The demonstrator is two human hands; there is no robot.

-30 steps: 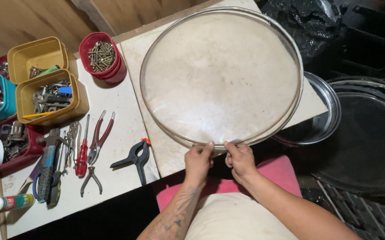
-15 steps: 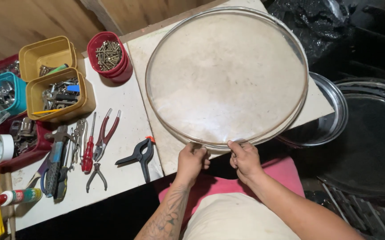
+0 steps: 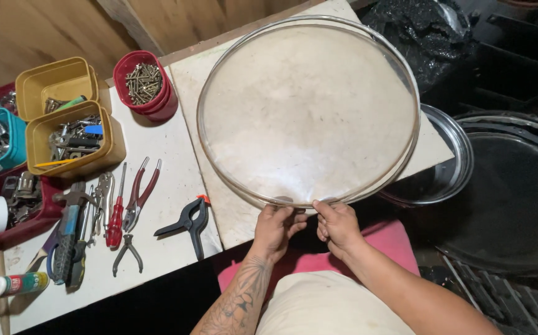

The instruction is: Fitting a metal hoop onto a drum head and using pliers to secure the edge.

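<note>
Two hands grip a large round clear-skinned metal hoop (image 3: pixel 309 111) on a white bench (image 3: pixel 176 161).

Left hand (image 3: pixel 276 228) and right hand (image 3: pixel 338 224) pinch its near rim; wooden wall (image 3: pixel 45 31) behind.

Left hand (image 3: pixel 276 226) and right hand (image 3: pixel 338 224) side by side, fingers (image 3: pixel 325 211) curled in a pinch

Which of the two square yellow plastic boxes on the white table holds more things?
The nearer yellow box, which stands closer to the red-handled pliers, is crowded with small metal parts. The farther yellow box, beside the round red tub of screws, is mostly bare.
</note>
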